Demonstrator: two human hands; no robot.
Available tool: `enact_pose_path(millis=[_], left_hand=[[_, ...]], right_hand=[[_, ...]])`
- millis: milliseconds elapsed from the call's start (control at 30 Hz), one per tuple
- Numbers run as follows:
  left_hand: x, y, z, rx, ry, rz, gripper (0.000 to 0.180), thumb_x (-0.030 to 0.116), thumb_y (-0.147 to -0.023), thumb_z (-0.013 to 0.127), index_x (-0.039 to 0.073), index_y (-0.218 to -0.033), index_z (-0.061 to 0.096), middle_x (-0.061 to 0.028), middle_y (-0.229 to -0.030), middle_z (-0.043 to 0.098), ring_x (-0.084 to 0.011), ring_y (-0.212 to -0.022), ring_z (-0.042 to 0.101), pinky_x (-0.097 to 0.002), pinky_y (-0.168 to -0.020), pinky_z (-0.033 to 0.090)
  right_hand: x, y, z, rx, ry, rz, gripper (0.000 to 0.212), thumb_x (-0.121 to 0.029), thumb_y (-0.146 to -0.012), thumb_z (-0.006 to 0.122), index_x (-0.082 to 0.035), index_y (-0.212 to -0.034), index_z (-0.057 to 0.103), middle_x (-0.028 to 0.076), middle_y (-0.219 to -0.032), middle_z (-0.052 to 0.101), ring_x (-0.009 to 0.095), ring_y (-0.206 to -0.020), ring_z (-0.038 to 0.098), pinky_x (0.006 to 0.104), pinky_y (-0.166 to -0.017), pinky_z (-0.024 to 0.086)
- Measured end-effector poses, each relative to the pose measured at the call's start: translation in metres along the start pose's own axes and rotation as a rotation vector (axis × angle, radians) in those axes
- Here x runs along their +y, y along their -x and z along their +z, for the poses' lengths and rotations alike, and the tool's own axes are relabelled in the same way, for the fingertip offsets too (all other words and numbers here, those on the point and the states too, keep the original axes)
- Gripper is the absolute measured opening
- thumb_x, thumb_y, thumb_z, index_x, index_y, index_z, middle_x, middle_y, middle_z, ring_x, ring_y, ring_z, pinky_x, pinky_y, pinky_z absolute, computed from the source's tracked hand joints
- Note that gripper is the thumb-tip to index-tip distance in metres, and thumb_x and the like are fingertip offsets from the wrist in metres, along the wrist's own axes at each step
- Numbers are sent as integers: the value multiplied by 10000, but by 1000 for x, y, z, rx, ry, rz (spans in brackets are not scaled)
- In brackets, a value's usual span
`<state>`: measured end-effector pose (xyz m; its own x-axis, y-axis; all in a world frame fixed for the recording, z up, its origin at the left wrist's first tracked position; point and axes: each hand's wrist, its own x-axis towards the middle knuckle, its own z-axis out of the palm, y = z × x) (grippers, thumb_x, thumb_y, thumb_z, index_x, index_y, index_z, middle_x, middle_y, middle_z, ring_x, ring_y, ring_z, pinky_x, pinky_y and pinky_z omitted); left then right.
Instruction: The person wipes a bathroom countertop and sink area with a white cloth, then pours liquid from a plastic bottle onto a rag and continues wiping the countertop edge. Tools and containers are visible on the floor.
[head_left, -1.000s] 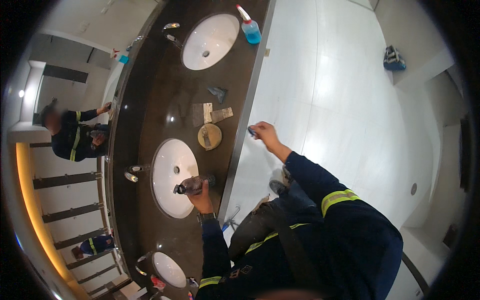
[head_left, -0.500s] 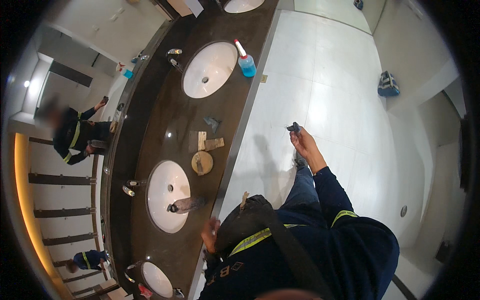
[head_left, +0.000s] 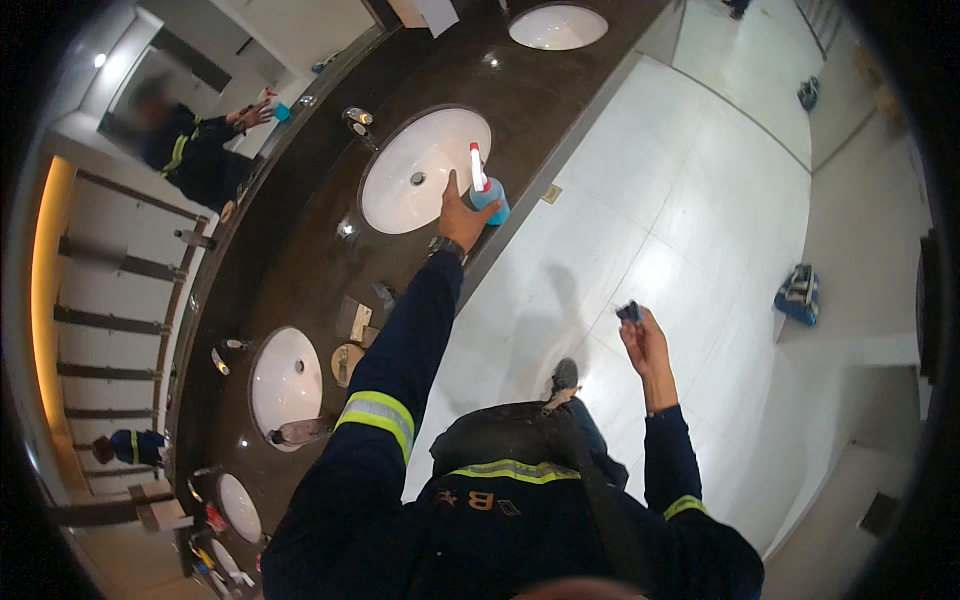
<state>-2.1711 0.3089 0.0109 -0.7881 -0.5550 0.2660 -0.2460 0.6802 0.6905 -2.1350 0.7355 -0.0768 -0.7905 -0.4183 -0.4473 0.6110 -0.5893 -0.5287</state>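
My left hand [head_left: 464, 216] reaches over the counter to a spray bottle [head_left: 488, 205] with blue liquid and a red-and-white trigger head. Its fingers are spread at the bottle's near left side, and the thumb overlaps the body; whether it touches is hard to tell. Out over the floor on the right, my right hand [head_left: 648, 345] pinches a small dark piece [head_left: 629, 312], whose kind I cannot make out. The bottle stands upright beside a white oval sink [head_left: 385, 190], close to the counter's front edge.
Along the dark counter [head_left: 330, 270] lie a round tan pad [head_left: 346, 364], small flat pieces [head_left: 354, 318] and a grey crumpled scrap [head_left: 385, 293]. A brownish bottle [head_left: 300, 432] lies at a nearer sink [head_left: 286, 385]. A blue-and-white bag [head_left: 798, 295] sits by the right wall.
My left hand has moved from near my waist forward to the spray bottle. My right hand, still pinching the dark piece, has shifted slightly right and down in view. My view has moved too.
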Motion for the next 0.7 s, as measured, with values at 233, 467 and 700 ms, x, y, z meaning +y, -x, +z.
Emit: enact_pose_path(millis=[233,467,700], left_hand=[[6,-25,25,21,216,-167,412,308,-896,747,55,-1210,660,-118,-990,728,-214,-907,696,-346,-837,534],[-38,10,-68,293,311,-229,395,326,-895,759,0,-1103,680,-98,-937,725,-159,-845,678,-332,-742,526],[-125,37,-189,515,-104,-389,442,399,-895,715,118,-1231,658,-180,-1010,715,-372,-971,684,-451,-822,518]], right_hand=[[-34,1,-69,112,-3,15,276,-231,-974,634,-43,-1176,620,71,-1051,680,147,-876,650,268,-782,567],[-36,-22,-64,43,115,195,275,-252,-989,613,-35,-1160,613,73,-1040,678,148,-861,653,265,-758,571],[-32,-51,-12,-35,153,221,249,-232,-984,632,-65,-1167,608,50,-1066,668,158,-935,652,295,-800,568]])
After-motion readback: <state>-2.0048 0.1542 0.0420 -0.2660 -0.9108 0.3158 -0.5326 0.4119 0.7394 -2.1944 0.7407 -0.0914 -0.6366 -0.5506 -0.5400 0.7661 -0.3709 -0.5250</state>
